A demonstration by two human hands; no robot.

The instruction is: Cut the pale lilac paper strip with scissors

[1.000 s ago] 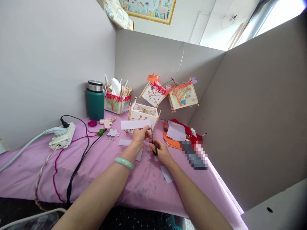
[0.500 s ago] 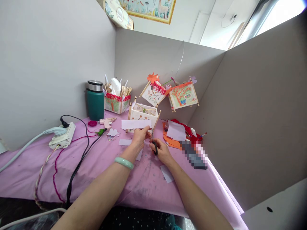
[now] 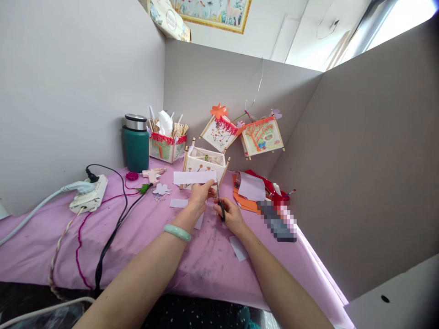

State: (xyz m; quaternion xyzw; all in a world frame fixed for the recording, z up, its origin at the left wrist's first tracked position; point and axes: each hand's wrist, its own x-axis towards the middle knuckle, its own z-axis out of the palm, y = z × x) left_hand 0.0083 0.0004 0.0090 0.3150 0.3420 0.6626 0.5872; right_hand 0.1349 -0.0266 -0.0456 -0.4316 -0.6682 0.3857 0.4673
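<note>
While the left hand (image 3: 200, 197) pinches a pale paper strip (image 3: 194, 177) near the centre of the frame, the right hand (image 3: 232, 215) grips black-handled scissors (image 3: 222, 212), their blades beside the strip's right end.

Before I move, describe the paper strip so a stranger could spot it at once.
On the pink tablecloth, find the white box with wooden posts. In front of it, the left hand holds a long, pale paper strip, its right end at the scissors. Unlike the paper pieces lying nearby, it is held up, covering part of the box.
</note>
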